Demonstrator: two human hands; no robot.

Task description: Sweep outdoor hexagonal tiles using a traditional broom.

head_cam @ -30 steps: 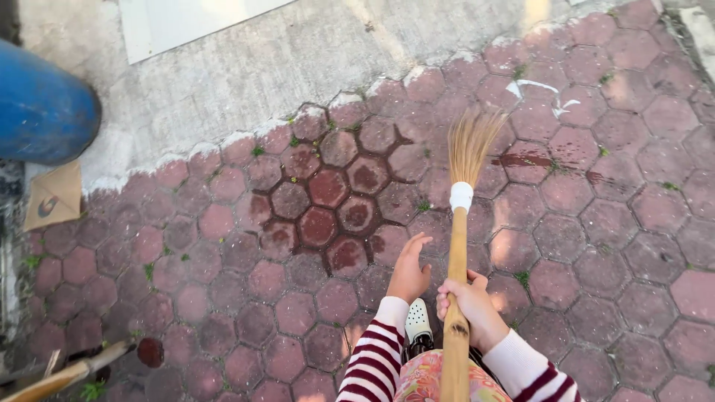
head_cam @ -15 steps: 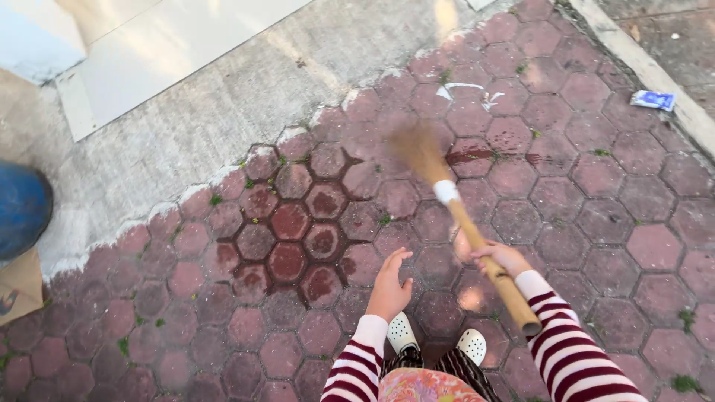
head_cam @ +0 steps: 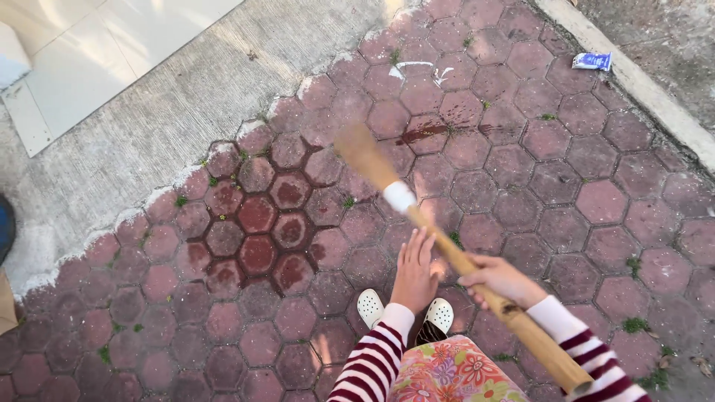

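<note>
The right hand [head_cam: 500, 281] is clenched around the bamboo handle of a straw broom [head_cam: 417, 212], angling it so the blurred bristles meet the red hexagonal pavers [head_cam: 596, 201]. The left hand [head_cam: 414, 269] hangs released, fingers spread, just beside the handle.

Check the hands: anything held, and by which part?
The right hand grips the long bamboo-handled straw broom mid-handle, below its white binding. The left hand is open, beside the handle, holding nothing.

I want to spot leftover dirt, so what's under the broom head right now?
Under the blurred broom head lie reddish hexagonal pavers with small weeds in the joints. The patch directly beneath the bristles is covered, so dirt there cannot be seen.
</note>
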